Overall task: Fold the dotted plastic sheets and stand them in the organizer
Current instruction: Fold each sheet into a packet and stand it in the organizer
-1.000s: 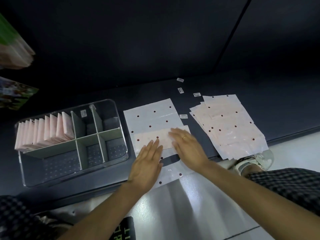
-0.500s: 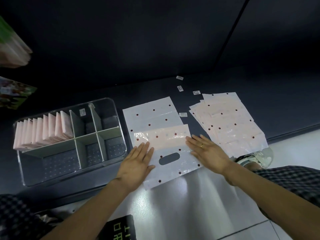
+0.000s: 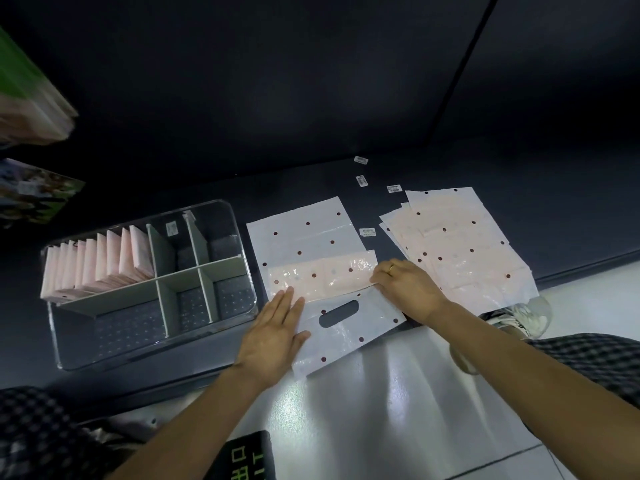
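While the dark counter (image 3: 433, 174) holds everything, the clear organizer (image 3: 239, 306) sits left with folded sheets standing in its back-left slot. The dotted sheet (image 3: 304, 237) lies between it and the unfolded stack (image 3: 460, 244) — left hand (image 3: 273, 337) flat and pressing, right hand (image 3: 408, 289) pinching the flap edge. Best to square the edges, then crease firmly.

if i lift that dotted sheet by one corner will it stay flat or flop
Probably flops: the dotted sheet looks thin and hangs over the table edge. Its glossy film likely slides easily, which may be why the left hand lies flat on it.
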`<control>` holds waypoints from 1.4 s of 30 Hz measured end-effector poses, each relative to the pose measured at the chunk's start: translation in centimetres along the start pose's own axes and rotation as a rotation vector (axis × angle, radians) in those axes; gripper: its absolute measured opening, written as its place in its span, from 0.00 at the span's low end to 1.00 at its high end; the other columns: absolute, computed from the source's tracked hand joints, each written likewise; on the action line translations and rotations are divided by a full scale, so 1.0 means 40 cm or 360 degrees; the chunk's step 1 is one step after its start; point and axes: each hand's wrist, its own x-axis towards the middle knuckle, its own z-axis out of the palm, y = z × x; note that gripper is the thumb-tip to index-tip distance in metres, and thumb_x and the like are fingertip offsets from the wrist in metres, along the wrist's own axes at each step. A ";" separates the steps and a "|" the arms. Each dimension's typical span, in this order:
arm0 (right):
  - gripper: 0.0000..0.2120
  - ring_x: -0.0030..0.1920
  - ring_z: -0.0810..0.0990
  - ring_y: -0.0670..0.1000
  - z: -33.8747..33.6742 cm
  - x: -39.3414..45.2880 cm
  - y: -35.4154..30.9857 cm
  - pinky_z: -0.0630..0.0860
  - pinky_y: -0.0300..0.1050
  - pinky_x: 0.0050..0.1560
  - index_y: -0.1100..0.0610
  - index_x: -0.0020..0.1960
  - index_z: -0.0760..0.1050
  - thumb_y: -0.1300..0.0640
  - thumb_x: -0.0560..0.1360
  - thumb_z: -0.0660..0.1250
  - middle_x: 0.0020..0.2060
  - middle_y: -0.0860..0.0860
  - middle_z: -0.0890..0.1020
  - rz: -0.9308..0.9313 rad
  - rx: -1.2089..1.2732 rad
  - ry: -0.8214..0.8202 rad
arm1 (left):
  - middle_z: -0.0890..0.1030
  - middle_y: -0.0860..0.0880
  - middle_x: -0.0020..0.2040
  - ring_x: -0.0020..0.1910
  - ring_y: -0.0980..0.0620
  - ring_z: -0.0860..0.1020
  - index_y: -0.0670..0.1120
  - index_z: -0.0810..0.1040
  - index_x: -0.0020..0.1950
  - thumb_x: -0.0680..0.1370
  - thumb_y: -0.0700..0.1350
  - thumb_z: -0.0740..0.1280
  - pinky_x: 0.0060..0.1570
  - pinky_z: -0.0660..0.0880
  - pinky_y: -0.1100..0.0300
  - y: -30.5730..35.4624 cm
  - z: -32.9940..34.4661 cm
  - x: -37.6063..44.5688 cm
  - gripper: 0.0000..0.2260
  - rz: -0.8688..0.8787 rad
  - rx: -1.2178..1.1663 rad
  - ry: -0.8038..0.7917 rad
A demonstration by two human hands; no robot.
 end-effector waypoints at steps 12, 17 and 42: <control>0.05 0.40 0.81 0.51 -0.130 -0.044 -0.104 0.76 0.40 0.42 0.55 0.40 0.80 0.58 0.66 0.74 0.37 0.47 0.82 -0.0515 0.0210 0.0100 | 0.52 0.53 0.78 0.73 0.52 0.56 0.52 0.53 0.77 0.80 0.60 0.54 0.70 0.58 0.56 0.119 -0.004 -0.039 0.27 -0.0002 -0.0263 0.0062; 0.05 0.39 0.79 0.50 -0.147 -0.027 -0.209 0.75 0.41 0.42 0.55 0.40 0.80 0.54 0.70 0.73 0.36 0.46 0.81 -0.0572 0.0370 0.0157 | 0.69 0.53 0.70 0.68 0.52 0.66 0.51 0.75 0.65 0.80 0.50 0.61 0.62 0.65 0.60 0.117 0.002 -0.060 0.15 -0.0116 -0.0579 0.0262; 0.13 0.38 0.79 0.48 0.007 0.083 -0.203 0.75 0.44 0.47 0.60 0.39 0.80 0.50 0.75 0.68 0.34 0.50 0.83 0.1339 0.1310 -0.0557 | 0.67 0.47 0.65 0.61 0.50 0.68 0.49 0.56 0.76 0.78 0.47 0.65 0.59 0.69 0.58 0.112 0.005 -0.089 0.29 -0.0365 -0.0633 0.0504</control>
